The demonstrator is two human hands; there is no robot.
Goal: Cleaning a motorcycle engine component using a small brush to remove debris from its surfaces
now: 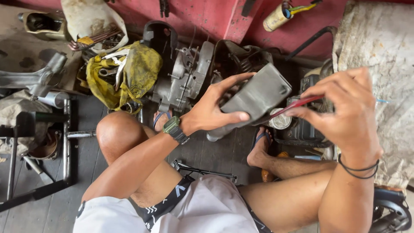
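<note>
Both hands are raised above the person's knees and both are full: the left hand point(215, 113), with a green watch point(174, 128) on its wrist, wraps fingers over the top and thumb under one grey metal housing point(254, 96), tilting it; the right hand point(345, 108), with one black band point(360, 168) on its wrist, pinches one red-handled tool point(297, 105) between thumb and fingertips, its tip meeting the lower right edge of the grey metal housing. Taking that housing as the landmark: far to its left, on the floor, lies one dark steel frame point(64, 142) of tubes; just behind and left of it sits one bare engine case point(185, 75); left of that case lies one yellow rag point(129, 73) with spanners on it; below the housing two sandalled feet show on the dark floor; up and right of it one yellow cylindrical can point(276, 17) hangs against the red wall.
</note>
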